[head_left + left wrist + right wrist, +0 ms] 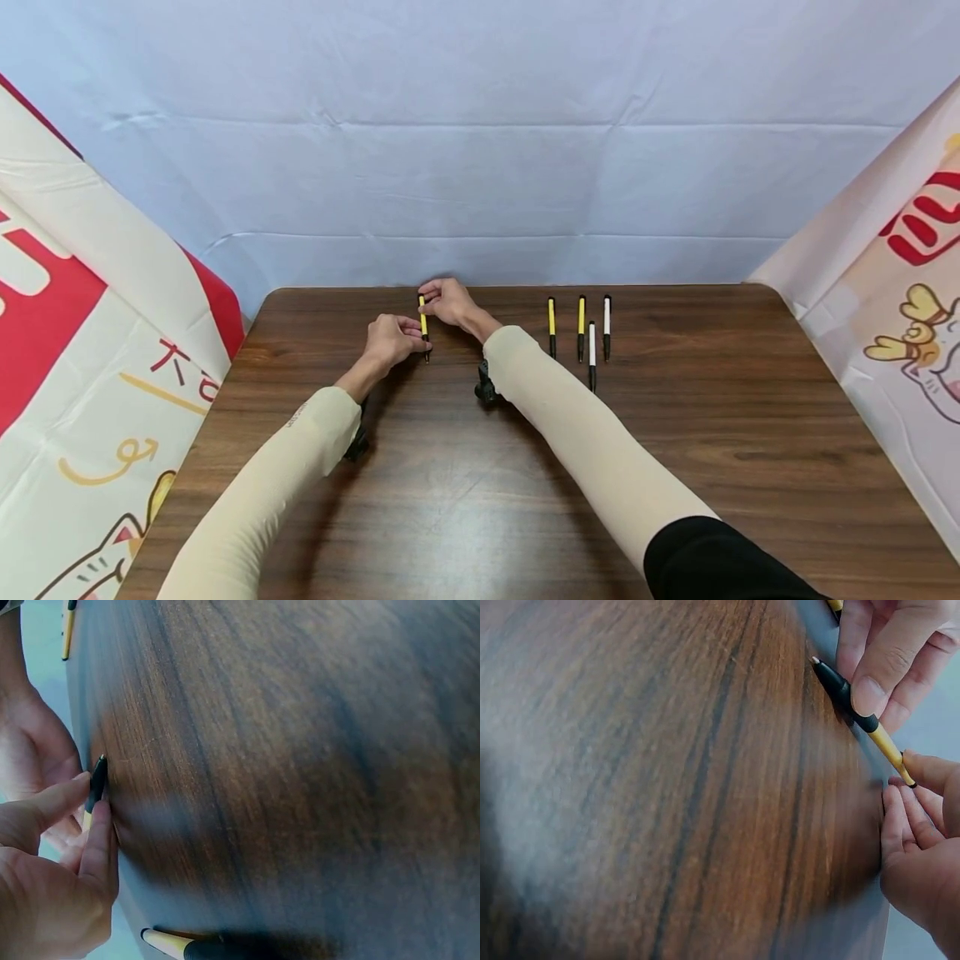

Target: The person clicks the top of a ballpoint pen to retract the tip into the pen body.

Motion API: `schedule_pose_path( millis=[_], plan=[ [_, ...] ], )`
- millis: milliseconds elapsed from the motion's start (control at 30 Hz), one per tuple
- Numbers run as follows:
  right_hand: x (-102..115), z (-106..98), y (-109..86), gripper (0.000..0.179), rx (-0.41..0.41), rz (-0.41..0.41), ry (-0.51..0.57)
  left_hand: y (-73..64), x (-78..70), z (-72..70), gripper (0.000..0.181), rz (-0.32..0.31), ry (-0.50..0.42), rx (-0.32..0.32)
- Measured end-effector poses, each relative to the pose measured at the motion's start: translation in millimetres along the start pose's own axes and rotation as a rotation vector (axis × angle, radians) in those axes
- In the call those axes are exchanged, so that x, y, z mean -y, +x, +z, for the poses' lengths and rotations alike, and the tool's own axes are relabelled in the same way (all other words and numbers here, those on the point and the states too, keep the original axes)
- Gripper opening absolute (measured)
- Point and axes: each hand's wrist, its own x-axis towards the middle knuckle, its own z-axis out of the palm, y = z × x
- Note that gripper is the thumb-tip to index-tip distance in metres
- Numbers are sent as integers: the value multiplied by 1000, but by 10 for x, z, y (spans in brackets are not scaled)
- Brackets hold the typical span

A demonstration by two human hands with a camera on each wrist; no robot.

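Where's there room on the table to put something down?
Right of the four pens, the table is bare to its edge; so is the front, between the pale sleeves. It's crowded around those pens and at the back, where the left hand and right hand hold a yellow pen.

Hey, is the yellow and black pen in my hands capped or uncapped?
Uncapped: the pen shows a bare, tapered tip in the right wrist view.

Four pens [581, 321] lie on the table [690, 433], right of one pen [423, 322] between the hands [389, 338] [452, 302].
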Motion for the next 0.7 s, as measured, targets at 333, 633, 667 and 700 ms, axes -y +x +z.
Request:
schedule_pose_path(
  millis=[333,633,667,700],
  plan=[
    [7,0,-20,41,-3,49,274,16,14,1,35,2,-44,18],
    [-9,-26,-40,45,-16,133,462,27,22,-4,34,-25,-78,39],
    [-15,-32,-43,45,-18,137,473,26,19,-5,34,-28,-80,46],
    [-19,-39,-46,46,-21,141,487,24,14,-9,34,-30,-85,52]
  ],
)
